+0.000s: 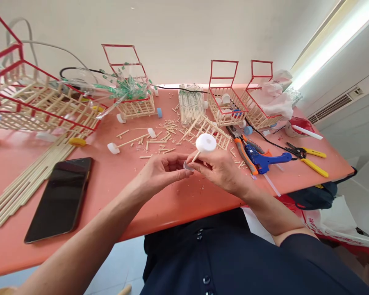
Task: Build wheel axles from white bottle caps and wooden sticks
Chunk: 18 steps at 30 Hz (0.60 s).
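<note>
Near the table's front edge, my left hand (169, 170) pinches a small white cap (187, 166) between thumb and fingers. My right hand (219, 168) grips a thin wooden stick (197, 156) close to that cap. On the stick's upper end sits a round white cap (206, 142), above the right hand's knuckles. The two hands nearly meet, and the lower end of the stick is partly hidden by the fingers. Another stick with white caps at both ends (132, 141) lies on the table, left of the hands.
Small red-framed stick carts (137, 108) line the wall. A phone (60, 198) and long sticks (27, 180) lie left. A blue glue gun (264, 159), pliers (246, 155) and a yellow-handled tool (313, 162) lie right. Stick scraps litter the pink table (162, 209).
</note>
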### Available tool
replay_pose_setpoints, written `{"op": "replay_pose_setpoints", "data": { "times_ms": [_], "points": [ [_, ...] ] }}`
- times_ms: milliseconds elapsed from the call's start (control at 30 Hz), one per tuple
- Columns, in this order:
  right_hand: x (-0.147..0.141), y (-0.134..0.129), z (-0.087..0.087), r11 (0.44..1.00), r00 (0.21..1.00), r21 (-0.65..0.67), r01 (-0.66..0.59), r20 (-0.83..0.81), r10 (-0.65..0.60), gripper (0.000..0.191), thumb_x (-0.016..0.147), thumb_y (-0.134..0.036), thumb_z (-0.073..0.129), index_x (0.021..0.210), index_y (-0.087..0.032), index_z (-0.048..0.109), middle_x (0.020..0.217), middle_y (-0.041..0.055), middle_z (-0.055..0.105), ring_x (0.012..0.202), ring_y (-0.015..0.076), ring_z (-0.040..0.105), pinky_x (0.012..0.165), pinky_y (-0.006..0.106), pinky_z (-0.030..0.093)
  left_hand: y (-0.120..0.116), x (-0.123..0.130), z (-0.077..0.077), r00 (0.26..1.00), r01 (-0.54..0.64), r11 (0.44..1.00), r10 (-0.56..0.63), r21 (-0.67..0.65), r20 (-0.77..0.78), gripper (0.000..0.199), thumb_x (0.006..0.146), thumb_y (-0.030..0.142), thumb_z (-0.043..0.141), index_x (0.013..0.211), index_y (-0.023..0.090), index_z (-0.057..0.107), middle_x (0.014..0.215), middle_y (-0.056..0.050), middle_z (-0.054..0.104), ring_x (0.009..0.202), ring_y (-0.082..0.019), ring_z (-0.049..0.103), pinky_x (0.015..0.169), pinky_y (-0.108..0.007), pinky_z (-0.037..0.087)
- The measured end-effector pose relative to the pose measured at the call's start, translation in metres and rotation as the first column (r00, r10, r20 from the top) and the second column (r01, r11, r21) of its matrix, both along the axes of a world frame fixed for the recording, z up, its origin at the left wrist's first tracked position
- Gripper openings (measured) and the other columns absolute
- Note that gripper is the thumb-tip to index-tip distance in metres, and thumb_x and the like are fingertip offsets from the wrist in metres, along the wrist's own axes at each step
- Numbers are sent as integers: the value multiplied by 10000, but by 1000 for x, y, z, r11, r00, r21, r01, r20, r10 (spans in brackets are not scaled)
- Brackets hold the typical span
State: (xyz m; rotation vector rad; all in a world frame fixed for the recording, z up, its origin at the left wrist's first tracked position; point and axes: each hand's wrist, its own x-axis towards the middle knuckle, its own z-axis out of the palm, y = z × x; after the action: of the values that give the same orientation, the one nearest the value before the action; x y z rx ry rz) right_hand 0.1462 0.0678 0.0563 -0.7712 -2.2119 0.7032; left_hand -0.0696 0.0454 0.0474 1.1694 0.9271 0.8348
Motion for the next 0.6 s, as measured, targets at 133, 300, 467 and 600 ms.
{"op": "replay_pose_setpoints", "data": {
  "times_ms": [133, 300, 467, 600],
  "points": [
    [-1, 0, -7, 997, 999, 82, -4, 32, 2, 118, 1050, -184, 670, 959, -172, 744, 906, 29, 734, 834, 141, 646, 772, 241, 466, 0, -3, -3, 1000, 21, 1000, -21, -4, -1, 374, 827, 466, 925, 1085, 201, 870, 1105, -104, 857, 1016, -251, 808, 903, -314, 654],
    [-1, -2, -8, 994, 996, 112, 18, 81, -27, 201, 1086, -230, 614, 935, -160, 728, 903, 49, 712, 848, 157, 646, 775, 251, 470, 1, -4, -7, 1000, 5, 1000, -4, -31, 9, 374, 783, 466, 956, 1013, 183, 868, 1062, -114, 862, 991, -262, 812, 914, -344, 660],
    [-3, -4, -9, 998, 991, 63, 25, 131, -33, 175, 1072, -220, 633, 921, -186, 714, 939, 42, 704, 867, 150, 648, 794, 247, 483, 1, -3, -5, 1000, -22, 998, 21, -59, -10, 382, 702, 467, 1002, 915, 184, 860, 965, -104, 863, 936, -268, 817, 919, -370, 662],
    [-3, -5, -11, 999, 983, 35, 26, 182, -32, 166, 1078, -238, 629, 942, -189, 711, 979, 52, 717, 877, 158, 650, 791, 256, 485, 2, -3, -5, 999, -25, 997, 22, -66, -39, 415, 647, 487, 1024, 864, 182, 846, 902, -106, 854, 945, -296, 820, 922, -395, 664]
  ]
}}
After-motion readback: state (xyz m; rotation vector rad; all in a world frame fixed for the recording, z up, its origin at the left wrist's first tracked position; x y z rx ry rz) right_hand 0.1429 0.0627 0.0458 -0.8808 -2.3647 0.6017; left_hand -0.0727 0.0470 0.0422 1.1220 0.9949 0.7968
